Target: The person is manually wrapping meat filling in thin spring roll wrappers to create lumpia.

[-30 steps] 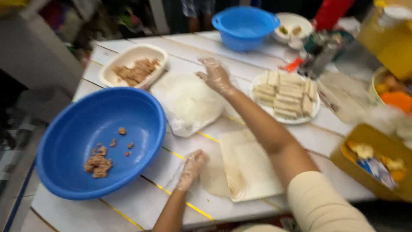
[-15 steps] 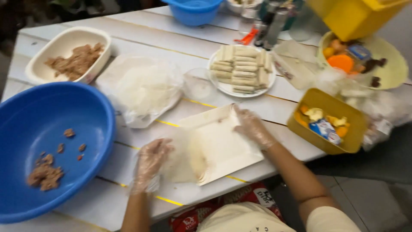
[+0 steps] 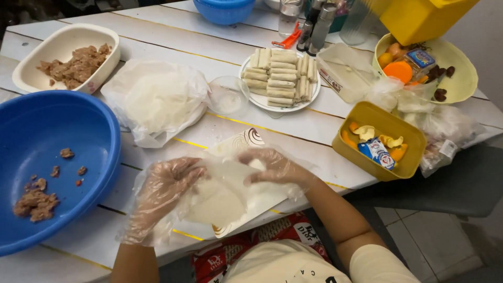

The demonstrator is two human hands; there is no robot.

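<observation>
Both my hands wear thin clear plastic gloves. My left hand (image 3: 160, 196) and my right hand (image 3: 270, 166) hold the edges of a thin, pale round wrapper sheet (image 3: 217, 202) over a white paper board (image 3: 246, 142) at the table's near edge. A stack of the same wrappers (image 3: 160, 99) lies in a clear plastic bag further back. A white plate of finished rolls (image 3: 280, 76) stands beyond it. The large blue bowl (image 3: 78, 131) on the left holds a few lumps of brown minced filling (image 3: 34, 202). A white dish (image 3: 34, 50) with more filling sits at the far left.
A small clear glass bowl (image 3: 228, 94) stands next to the plate. A yellow tub (image 3: 385, 123) with small packets and a yellow-green bowl (image 3: 461, 73) of snacks are on the right, with plastic bags between. Bottles, a glass and another blue bowl (image 3: 225, 10) stand at the back.
My right hand came back from the far side of the table to the paper board. Both hands now grip the wrapper sheet. The view has shifted right and nearer.
</observation>
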